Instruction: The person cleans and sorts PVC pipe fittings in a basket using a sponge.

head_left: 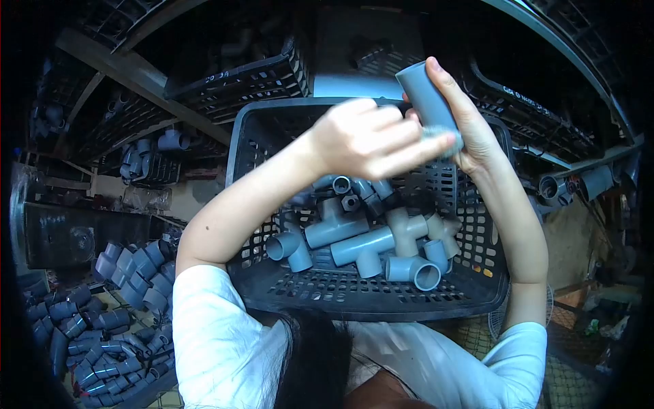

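My right hand [466, 112] is closed around a grey plastic pipe fitting [426, 95], tilted with its open end up and to the left, above the far side of a black basket. My left hand [371, 140], smeared by motion, reaches across to the fitting's lower end. Its fingers press a small, rough, pale grey-green pad [446, 140] there; the blur hides the pad's exact kind. Below both hands, several grey tee fittings [364, 245] and elbows lie loose in the black basket [306, 305].
Piles of grey fittings [122, 341] lie on the floor at the left. A black crate [238, 78] stands at the far left on a rack, with another crate [511, 102] at the far right. More pipe pieces [555, 187] sit at the right edge.
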Action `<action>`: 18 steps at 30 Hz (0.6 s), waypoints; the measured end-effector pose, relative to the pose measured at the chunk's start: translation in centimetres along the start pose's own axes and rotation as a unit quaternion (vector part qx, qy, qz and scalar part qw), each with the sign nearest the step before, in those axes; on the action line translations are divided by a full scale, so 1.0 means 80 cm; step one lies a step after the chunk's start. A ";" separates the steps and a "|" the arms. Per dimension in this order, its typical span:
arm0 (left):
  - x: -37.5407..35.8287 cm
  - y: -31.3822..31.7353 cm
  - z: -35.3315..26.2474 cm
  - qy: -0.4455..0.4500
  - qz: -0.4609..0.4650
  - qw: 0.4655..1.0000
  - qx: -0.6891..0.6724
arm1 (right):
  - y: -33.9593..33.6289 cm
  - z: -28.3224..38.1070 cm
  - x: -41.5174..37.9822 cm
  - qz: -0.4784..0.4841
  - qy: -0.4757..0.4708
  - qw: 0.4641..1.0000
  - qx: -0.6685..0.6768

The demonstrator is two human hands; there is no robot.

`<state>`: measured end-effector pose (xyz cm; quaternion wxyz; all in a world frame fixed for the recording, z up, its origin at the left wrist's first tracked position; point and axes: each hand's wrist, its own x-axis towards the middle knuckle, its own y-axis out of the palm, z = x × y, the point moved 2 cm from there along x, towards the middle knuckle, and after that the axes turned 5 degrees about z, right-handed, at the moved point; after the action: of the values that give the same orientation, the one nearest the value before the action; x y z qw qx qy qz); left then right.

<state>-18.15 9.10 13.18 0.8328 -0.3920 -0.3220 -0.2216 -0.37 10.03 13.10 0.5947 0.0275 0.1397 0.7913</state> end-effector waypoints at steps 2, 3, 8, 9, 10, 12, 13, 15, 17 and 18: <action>-0.004 0.002 0.025 -0.070 -0.020 0.997 -0.015 | 0.007 0.009 -0.008 -0.033 -0.027 0.999 -0.016; -0.006 -0.001 0.037 -0.099 -0.029 0.994 -0.021 | 0.007 0.009 -0.007 -0.042 -0.019 0.999 0.005; 0.003 -0.009 -0.005 -0.008 0.021 1.000 -0.022 | 0.005 0.001 -0.001 0.023 0.021 0.999 0.021; 0.005 -0.003 -0.013 0.020 0.000 1.000 0.000 | 0.005 0.002 -0.001 0.045 0.022 0.999 0.013; 0.003 0.001 -0.007 0.009 -0.010 1.000 -0.005 | 0.007 0.003 -0.005 0.028 0.024 0.999 0.021; 0.000 -0.003 0.016 -0.032 0.005 0.999 -0.003 | 0.008 0.003 -0.007 -0.002 0.027 0.999 0.039; 0.000 -0.005 0.029 -0.070 -0.003 0.998 0.002 | -0.002 0.001 -0.002 -0.015 0.026 0.998 0.048; -0.005 -0.004 0.041 -0.114 0.005 0.993 0.025 | -0.014 -0.002 0.000 0.019 0.046 0.998 0.049; -0.006 -0.002 0.024 -0.083 0.010 0.996 -0.014 | -0.010 -0.010 0.002 -0.013 0.014 0.996 0.091; -0.005 -0.003 0.013 -0.035 0.026 0.999 -0.002 | -0.003 -0.011 0.001 -0.020 0.008 0.995 0.095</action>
<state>-18.94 9.85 13.50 0.8256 -0.4096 -0.3400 -0.1870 -0.31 10.00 12.20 0.6041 0.0744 0.2197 0.7624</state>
